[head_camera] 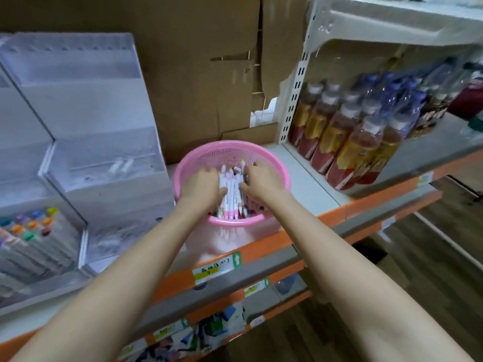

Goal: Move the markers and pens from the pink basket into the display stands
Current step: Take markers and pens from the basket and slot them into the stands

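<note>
A round pink basket [271, 163] stands on the white shelf, holding a bunch of white markers [231, 194] with coloured caps. Both my hands are inside it. My left hand [202, 185] grips the left side of the marker bunch, thumb against the barrels. On the bunch's right side my right hand [261, 181] curls its fingers round the markers. Clear acrylic display stands [104, 142] rise in steps at the left; the nearest one [34, 236] holds several markers with coloured caps showing.
Brown cardboard [198, 74] backs the shelf behind the basket. Bottles of drink [347, 142] fill the shelf bay at the right past a white upright. The shelf's orange front edge [261, 246] carries price labels. Lower shelves and a wooden floor lie below.
</note>
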{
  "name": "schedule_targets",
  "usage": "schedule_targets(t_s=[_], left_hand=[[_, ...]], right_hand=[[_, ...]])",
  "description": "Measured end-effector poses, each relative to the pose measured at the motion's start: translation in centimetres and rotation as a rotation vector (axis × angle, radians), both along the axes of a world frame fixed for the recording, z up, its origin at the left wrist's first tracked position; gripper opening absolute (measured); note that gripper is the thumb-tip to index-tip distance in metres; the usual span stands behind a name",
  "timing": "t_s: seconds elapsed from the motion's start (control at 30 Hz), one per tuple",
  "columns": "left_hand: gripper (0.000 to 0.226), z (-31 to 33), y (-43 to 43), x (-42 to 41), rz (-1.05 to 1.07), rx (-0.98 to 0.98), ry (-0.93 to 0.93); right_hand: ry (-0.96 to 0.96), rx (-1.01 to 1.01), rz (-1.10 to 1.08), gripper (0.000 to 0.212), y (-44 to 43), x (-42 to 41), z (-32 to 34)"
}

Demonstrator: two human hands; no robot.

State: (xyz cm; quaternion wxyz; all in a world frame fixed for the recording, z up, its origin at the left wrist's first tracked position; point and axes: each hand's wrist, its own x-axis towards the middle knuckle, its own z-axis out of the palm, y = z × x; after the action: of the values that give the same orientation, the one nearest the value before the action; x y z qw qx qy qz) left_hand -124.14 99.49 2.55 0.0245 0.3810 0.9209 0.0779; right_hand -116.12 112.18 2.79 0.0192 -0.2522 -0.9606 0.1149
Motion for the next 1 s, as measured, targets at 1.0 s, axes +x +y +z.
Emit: schedule_targets(t_s=[1.0], left_hand=[[0.025,0.0,-0.9,0.2,0.016,0.326,-0.204]], right_hand=[[0.043,-0.123,0.093,0.039,-0.5,-0.3,-0.4]])
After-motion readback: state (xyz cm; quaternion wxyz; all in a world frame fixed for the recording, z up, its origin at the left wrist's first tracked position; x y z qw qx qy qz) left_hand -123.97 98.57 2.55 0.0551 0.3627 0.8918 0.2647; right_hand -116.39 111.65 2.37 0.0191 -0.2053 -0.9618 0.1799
